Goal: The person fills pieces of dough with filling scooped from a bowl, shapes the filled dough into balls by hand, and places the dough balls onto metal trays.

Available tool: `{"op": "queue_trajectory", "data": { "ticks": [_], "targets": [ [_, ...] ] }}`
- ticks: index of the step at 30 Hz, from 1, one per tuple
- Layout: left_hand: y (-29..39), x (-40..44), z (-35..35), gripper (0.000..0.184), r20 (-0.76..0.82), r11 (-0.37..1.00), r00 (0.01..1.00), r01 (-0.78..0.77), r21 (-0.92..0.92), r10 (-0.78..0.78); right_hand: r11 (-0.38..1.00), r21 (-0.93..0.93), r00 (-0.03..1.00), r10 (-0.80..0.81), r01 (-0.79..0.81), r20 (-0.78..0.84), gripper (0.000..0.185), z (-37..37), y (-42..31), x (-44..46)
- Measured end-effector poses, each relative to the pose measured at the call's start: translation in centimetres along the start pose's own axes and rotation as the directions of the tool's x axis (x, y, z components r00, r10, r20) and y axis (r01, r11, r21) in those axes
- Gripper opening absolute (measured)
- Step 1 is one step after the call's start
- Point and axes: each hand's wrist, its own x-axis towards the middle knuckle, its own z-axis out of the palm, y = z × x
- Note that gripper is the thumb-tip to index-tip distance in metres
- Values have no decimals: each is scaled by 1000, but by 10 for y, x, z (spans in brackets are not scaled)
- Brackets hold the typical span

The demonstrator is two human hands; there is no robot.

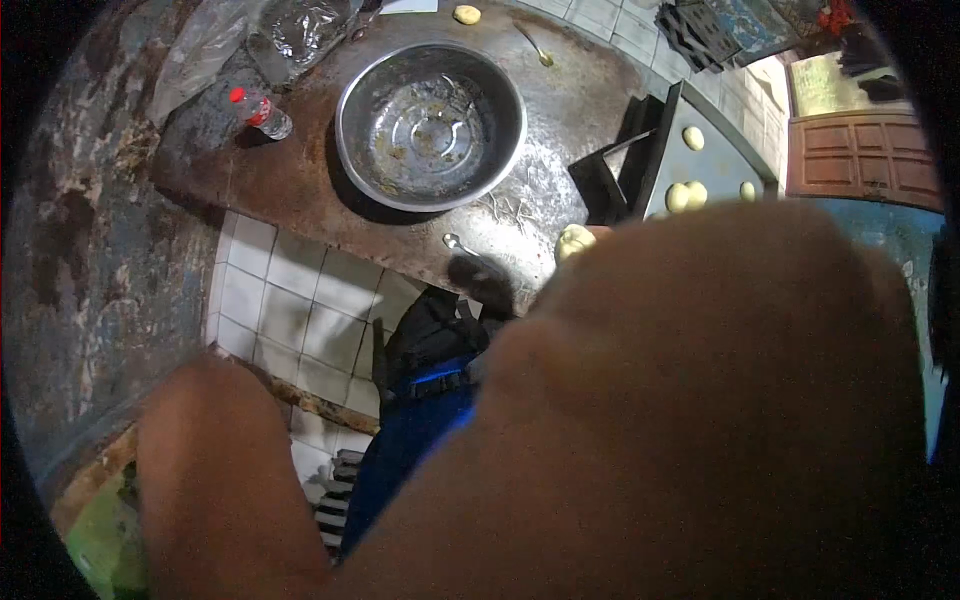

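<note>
Neither my left hand nor my right hand shows. A large bare limb, close to the camera and blurred, fills the lower right and hides what lies behind it. Another bare, rounded limb part rises at the lower left. At the edge of the large limb sits a pale, lumpy dough piece (574, 242); whether a hand touches it is hidden. A wide metal basin (430, 130) with yellowish residue inside stands on the worn table (270, 190). In front of it lies a spoon (458, 243), its far end in shadow.
A dark tray (660, 165) at the right bears several pale dough pieces. A red-capped bottle (262, 113) and clear plastic bags (300, 35) are at the left. Another spoon (537, 45) and a round dough piece (467, 15) lie beyond the basin. A dark strapped bag (430, 335) is below the table edge.
</note>
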Motion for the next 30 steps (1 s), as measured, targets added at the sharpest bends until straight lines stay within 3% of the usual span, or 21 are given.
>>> {"op": "queue_trajectory", "data": {
  "ticks": [8, 12, 15, 17, 19, 21, 22, 24, 25, 30],
  "targets": [
    [-1, -38, 11, 47, -83, 1000, 996, -12, 25, 14, 999, -4, 999, 37, -37, 19, 34, 26, 24, -9],
    [6, -34, 32, 51, -186, 996, 979, 83, -16, -85, 998, 33, 999, 49, -48, -18, 35, 30, 32, -43],
    [-9, -1, 87, 54, -393, 961, 882, 199, -192, -261, 993, 116, 997, -23, 32, -73, 38, 8, 23, -39],
    [-22, 34, 146, 56, -417, 877, 814, 216, -430, -405, 981, 173, 992, -67, 84, -104, 39, -3, 27, -47],
    [-25, 75, 215, 58, -342, 711, 779, 181, -680, -525, 970, 201, 981, -107, 139, -163, 39, -11, 20, -61],
    [-23, 112, 274, 54, -292, 370, 741, -63, -927, -605, 962, 151, 951, -188, 229, -244, 34, -17, 18, -71],
    [-8, 125, 276, 54, -290, 384, 748, -52, -922, -596, 957, 167, 948, -192, 238, -255, 34, -21, 20, -75],
    [17, 147, 278, 54, -307, 256, 688, -179, -950, -658, 959, 29, 910, -259, 283, -324, 31, -33, 18, -84],
    [24, 160, 282, 54, -309, 268, 696, -170, -948, -648, 966, -12, 900, -244, 257, -362, 32, -38, 11, -90],
    [46, 206, 296, 53, -465, 429, 518, -196, -882, -718, 951, -137, 860, -308, 275, -408, 35, -69, 22, -100]
  ]
}}
